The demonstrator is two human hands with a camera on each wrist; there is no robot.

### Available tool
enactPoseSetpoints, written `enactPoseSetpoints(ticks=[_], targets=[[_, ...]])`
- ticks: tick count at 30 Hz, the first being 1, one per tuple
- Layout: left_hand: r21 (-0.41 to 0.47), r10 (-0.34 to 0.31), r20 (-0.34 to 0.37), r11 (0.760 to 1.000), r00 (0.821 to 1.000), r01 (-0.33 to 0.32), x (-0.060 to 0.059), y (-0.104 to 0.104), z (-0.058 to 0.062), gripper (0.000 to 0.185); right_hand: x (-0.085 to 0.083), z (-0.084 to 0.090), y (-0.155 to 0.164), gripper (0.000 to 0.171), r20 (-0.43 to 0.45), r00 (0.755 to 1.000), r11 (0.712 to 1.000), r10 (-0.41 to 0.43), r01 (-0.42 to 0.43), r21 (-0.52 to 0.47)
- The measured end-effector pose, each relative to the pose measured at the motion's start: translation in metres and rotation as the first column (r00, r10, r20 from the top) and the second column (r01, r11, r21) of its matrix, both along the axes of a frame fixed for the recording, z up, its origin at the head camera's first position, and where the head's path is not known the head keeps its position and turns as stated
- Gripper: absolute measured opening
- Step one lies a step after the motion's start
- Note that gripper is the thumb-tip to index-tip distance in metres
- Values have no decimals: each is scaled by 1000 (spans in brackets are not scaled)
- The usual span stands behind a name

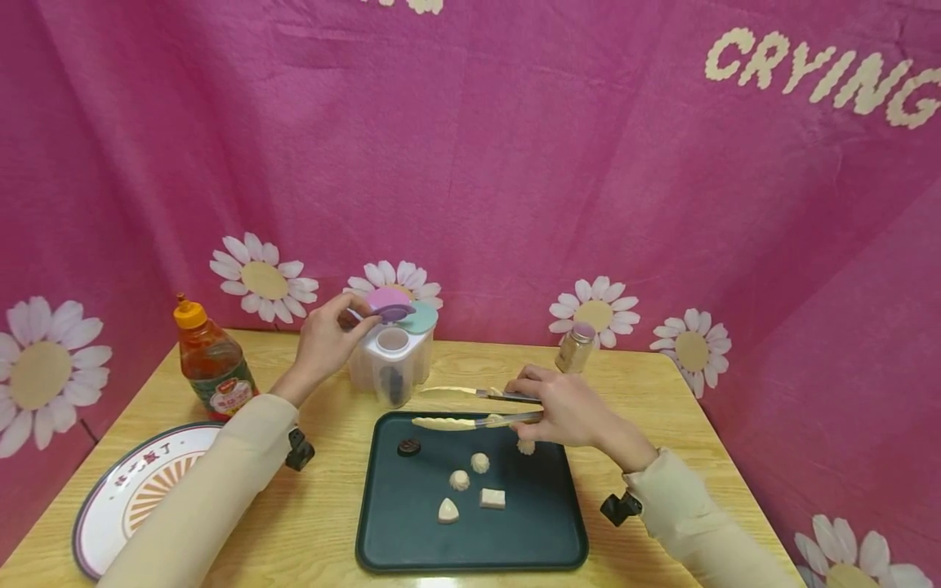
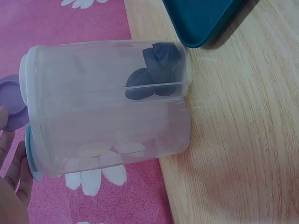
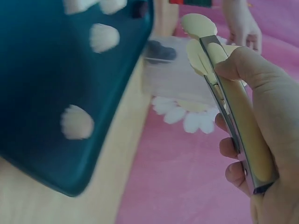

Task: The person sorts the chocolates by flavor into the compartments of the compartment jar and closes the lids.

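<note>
Clear plastic container; grained wood table — metal tongs.

From my head view, the round plate at the desk's left corner runs under my left sleeve, so its right part is hidden, and its printed characters are too small for me to read. The label on the sauce bottle is also unreadable. My right hand covers the handle end of the tongs, and it partly hides one pale piece on the tray. In the left wrist view my left hand is cut off by the frame's edge, and the purple lid shows only in part. In the right wrist view the tray and its pieces are blurred.
</note>
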State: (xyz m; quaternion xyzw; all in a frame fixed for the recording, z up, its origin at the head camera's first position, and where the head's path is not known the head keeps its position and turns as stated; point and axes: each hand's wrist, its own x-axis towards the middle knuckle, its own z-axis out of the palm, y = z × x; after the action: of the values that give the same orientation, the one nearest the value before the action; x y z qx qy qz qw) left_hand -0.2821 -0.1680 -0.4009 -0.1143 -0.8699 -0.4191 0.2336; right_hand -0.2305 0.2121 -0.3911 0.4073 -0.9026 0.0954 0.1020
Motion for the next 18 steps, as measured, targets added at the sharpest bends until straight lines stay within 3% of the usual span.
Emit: enactPoseSetpoints(ticks=[7, 18], targets=[[6, -3, -1, 1000, 1000, 3, 0, 0, 0, 16, 6, -23, -7, 38, 6, 998, 998, 57, -57, 37], [2, -2, -5, 1000, 1000, 2, 1, 1, 1, 15, 8, -38, -15, 37, 51, 997, 995, 65, -69, 66]])
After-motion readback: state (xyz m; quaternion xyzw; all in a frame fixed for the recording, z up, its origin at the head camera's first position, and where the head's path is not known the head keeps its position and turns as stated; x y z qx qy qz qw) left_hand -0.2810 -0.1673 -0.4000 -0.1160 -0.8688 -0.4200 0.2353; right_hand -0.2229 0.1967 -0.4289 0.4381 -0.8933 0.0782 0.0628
